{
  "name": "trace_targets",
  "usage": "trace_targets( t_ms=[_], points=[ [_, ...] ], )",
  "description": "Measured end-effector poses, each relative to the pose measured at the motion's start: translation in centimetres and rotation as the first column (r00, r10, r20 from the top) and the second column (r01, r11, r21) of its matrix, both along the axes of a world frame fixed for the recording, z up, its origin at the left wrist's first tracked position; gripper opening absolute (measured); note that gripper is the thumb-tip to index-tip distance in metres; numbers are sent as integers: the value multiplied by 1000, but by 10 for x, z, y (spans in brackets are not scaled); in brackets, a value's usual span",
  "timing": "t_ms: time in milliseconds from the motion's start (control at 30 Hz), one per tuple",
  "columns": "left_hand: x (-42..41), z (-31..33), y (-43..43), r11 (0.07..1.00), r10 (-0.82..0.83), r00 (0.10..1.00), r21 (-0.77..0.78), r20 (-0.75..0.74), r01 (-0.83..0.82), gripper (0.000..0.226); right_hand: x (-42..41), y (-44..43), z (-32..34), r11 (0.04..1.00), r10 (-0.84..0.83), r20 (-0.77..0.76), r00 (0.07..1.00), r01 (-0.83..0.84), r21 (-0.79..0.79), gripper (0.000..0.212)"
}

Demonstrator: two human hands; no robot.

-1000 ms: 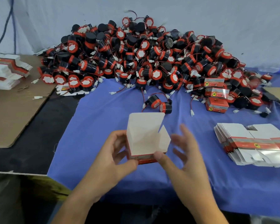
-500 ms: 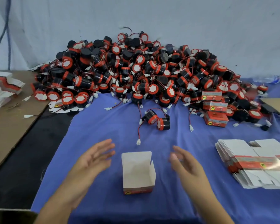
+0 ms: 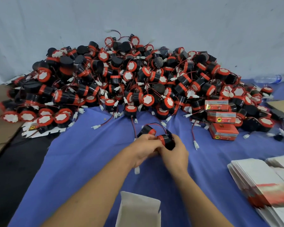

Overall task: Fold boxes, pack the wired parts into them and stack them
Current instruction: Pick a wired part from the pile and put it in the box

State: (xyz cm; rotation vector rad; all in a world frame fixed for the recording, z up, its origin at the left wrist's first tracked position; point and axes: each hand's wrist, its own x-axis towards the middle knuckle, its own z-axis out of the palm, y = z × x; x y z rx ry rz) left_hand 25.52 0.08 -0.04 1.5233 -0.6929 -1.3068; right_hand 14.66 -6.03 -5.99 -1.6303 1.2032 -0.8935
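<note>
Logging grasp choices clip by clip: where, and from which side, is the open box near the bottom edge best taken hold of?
Pinch the open box across its left and right side walls, coming from above. It stands upright on the blue cloth with its mouth up. The rear flap stands raised, so a grip from the back would likely bend it.

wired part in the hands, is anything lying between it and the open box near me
Nothing blocks it. The left hand and right hand hold the wired part, and only blue cloth and a small white plug lie between it and the open box.
</note>
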Motion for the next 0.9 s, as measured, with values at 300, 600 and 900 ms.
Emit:
trace_targets(
  t_ms=[300, 600, 900],
  points=[
    [-8, 38, 26, 981, 81, 896, -193, 437, 5, 36, -36, 38, 54, 960, 249, 432, 867, -281, 11, 52],
    [-31, 122, 158, 953, 148, 703, -291, 696, 86, 60, -100, 97, 169, 857, 516, 324, 793, -476, -200, 11],
    [-69, 83, 220, 973, 188, 533, -231, 825, 16, 36, -105, 156, 143, 869, 450, 4, 893, -437, -233, 15]
  ],
)
